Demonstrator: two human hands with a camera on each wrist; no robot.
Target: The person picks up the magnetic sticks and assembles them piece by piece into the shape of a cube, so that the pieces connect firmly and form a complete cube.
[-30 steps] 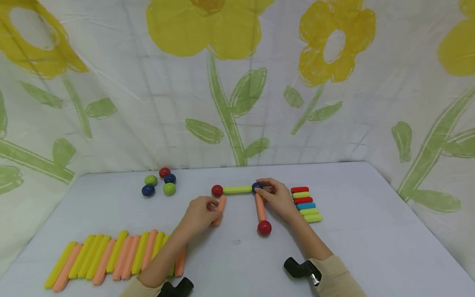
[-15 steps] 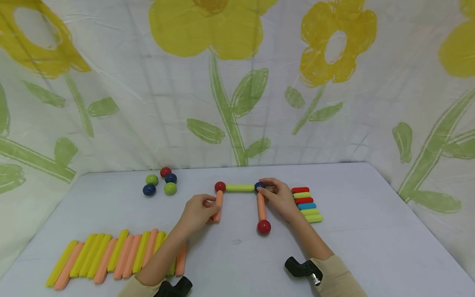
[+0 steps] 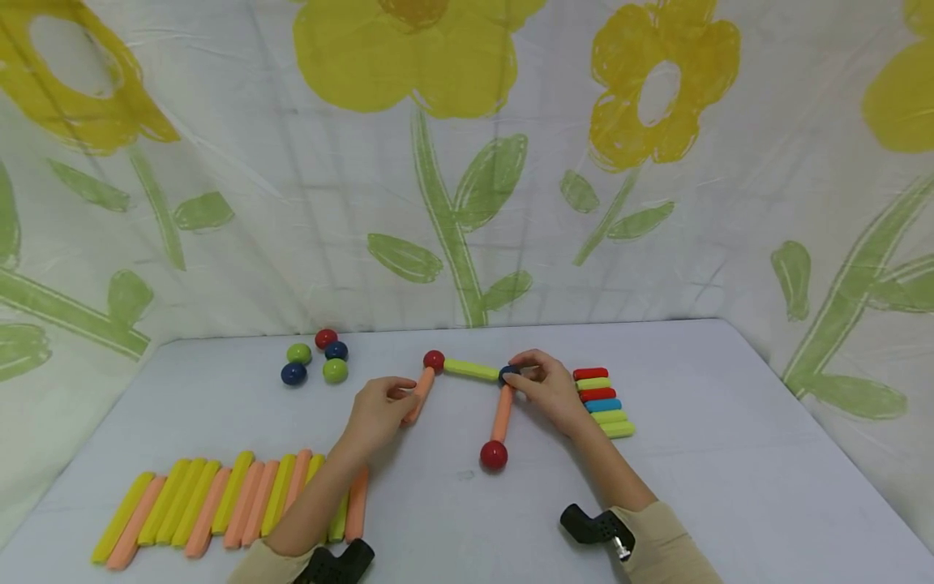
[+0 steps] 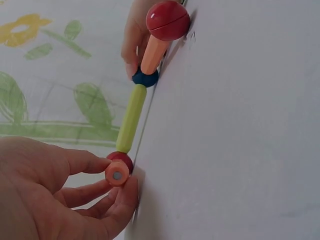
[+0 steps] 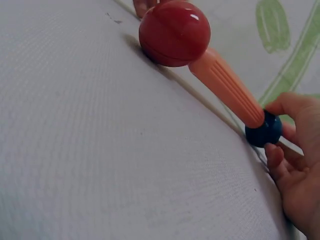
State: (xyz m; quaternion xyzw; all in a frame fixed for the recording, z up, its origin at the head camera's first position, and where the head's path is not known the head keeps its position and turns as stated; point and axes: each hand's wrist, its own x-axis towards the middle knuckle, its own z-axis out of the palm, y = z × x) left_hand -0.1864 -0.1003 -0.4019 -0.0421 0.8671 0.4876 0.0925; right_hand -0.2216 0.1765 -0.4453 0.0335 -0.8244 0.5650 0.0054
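My left hand pinches an orange rod between thumb and fingers. The rod's far end meets a red ball; in the left wrist view its near end shows a round metal disc. A light green rod joins that red ball to a blue ball. With thumb and fingertips my right hand holds the blue ball. From the blue ball a second orange rod runs toward me, ending in another red ball. Together the pieces form a three-sided frame on the white table.
At the back left lie several loose balls in red, blue and green. A row of long yellow and orange rods lies at the front left, partly behind my left forearm. Short coloured rods are lined up right of my right hand.
The left orange rod has come up against the far red ball. Since then the joined frame has turned slightly, its near red ball swinging left and the left hand shifting left.
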